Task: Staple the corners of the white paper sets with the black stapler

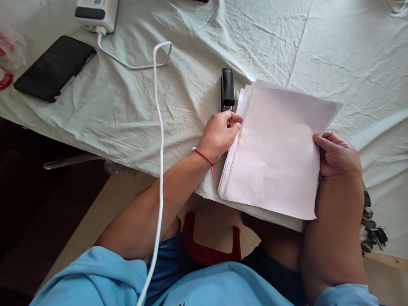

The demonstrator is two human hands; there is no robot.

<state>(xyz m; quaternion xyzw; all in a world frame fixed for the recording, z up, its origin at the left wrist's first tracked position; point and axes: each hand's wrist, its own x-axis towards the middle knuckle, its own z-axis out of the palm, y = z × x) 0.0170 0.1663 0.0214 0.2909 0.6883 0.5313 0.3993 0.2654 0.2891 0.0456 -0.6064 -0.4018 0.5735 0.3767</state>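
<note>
**Both hands square a paper stack beside the stapler**

The paper stack (pixel 276 151) lies right of centre in the frame, on the near edge of the worktop (pixel 361 56), its lower corner hanging a little over that edge. The left hand (pixel 220 135) is at the stack's left side, fingers curled and pinching the sheet edges near the upper left corner. The right hand (pixel 337 155) grips the right side, fingers wrapped over the edge and thumb on top. The sheets are not yet flush: at the upper left corner several edges fan out in steps. So the squaring looks only partly done, and no staple or clip shows on the stack.

The stapler (pixel 227 89) lies just above the left hand, touching or nearly touching the stack's upper left corner, untouched by either hand.

A white cable (pixel 159 138) runs from the lower middle of the frame up across the left forearm, loops on the cloth, and ends at a white charger (pixel 97 8) at the upper left. A dark phone (pixel 55 67) lies at left, well apart from the stack. A bunch of keys (pixel 371 230) hangs at the lower right by the right forearm. Only the cable lies close to the working arm; nothing sits between stapler and stack
</note>
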